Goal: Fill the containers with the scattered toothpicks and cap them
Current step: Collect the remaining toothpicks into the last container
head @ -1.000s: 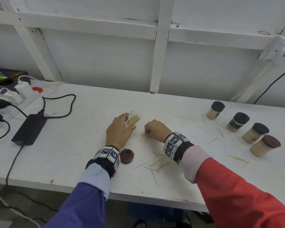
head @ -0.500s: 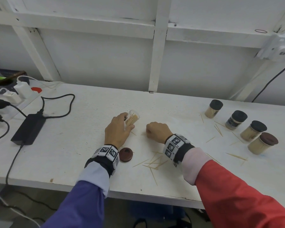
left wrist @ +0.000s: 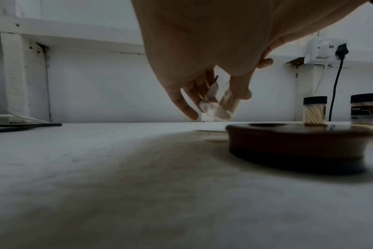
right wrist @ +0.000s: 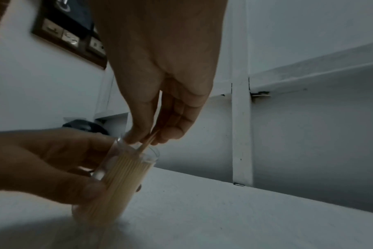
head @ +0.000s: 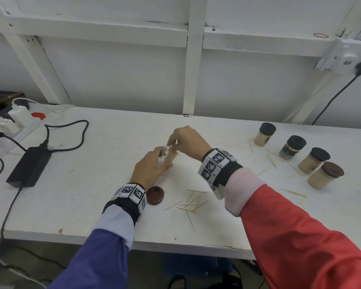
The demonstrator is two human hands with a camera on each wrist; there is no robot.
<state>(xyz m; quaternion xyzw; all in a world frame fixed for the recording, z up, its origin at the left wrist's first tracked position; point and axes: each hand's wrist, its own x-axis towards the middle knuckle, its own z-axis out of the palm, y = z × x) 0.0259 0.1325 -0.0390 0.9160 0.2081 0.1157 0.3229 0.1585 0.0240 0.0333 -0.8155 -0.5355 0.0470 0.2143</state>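
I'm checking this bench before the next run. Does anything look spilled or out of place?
Yes. Loose toothpicks lie scattered on the white table, more beside the four capped jars. A brown lid sits off its container, which the left hand holds tilted while the right hand feeds toothpicks in.

My right grip (right wrist: 151,134) pinches a few toothpicks (right wrist: 148,143), tips just inside the mouth of the clear container (right wrist: 125,170). My left grip (right wrist: 42,165) holds that container tilted, base on the white surface (right wrist: 223,215), already packed with toothpicks.
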